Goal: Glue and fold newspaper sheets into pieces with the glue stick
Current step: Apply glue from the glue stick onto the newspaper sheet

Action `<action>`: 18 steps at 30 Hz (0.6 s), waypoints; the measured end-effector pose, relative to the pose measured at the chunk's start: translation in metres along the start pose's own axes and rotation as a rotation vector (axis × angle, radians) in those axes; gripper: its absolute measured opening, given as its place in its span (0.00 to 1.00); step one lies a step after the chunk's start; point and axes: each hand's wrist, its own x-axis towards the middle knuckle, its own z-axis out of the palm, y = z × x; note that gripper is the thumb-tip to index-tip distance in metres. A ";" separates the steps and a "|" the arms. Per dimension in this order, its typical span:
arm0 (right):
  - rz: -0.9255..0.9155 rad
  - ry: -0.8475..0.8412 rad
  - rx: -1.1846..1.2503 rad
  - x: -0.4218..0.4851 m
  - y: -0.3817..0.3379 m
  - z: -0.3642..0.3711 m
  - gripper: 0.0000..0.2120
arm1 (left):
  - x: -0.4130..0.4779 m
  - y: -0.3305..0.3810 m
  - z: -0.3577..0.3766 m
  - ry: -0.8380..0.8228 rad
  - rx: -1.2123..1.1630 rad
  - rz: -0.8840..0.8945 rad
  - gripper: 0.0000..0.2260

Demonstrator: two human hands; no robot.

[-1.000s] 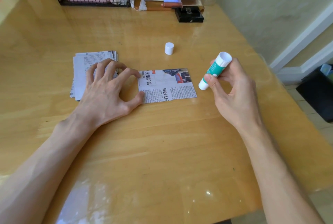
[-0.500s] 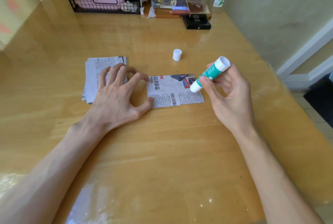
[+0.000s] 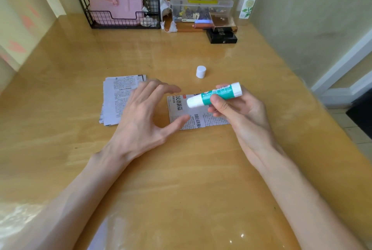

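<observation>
Right hand [image 3: 239,110] clamps thumb and fingers round the uncapped glue stick [image 3: 216,94], tip hovering over the folded newspaper piece [image 3: 201,122] mid-tabletop [image 3: 181,173]. Left hand [image 3: 141,116], fingers spread apart, seems to rest its thumb on the piece's left edge. White cap [image 3: 201,71] stands toward the far edge.

Teal-green glue stick [image 3: 215,95] with white ends and white lettering; grey-white newspaper sheet [image 3: 193,117] printed in black with a small red mark; grey-white stack of newspaper pieces [image 3: 115,100] in fine black print; plain white cap [image 3: 201,71]; honey-yellow, wood-grained table [image 3: 181,169]; pink board [image 3: 114,2] in a black wire rack [image 3: 122,25].
</observation>
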 end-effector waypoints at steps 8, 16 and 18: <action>0.267 -0.149 0.251 0.001 0.002 0.006 0.19 | 0.001 0.006 0.006 -0.004 -0.490 -0.244 0.26; 0.301 -0.259 0.297 0.004 0.007 0.024 0.24 | 0.005 0.007 0.014 0.060 -0.797 -0.323 0.17; 0.228 -0.260 0.195 0.009 0.008 0.026 0.25 | 0.008 0.010 0.013 0.095 -0.816 -0.333 0.16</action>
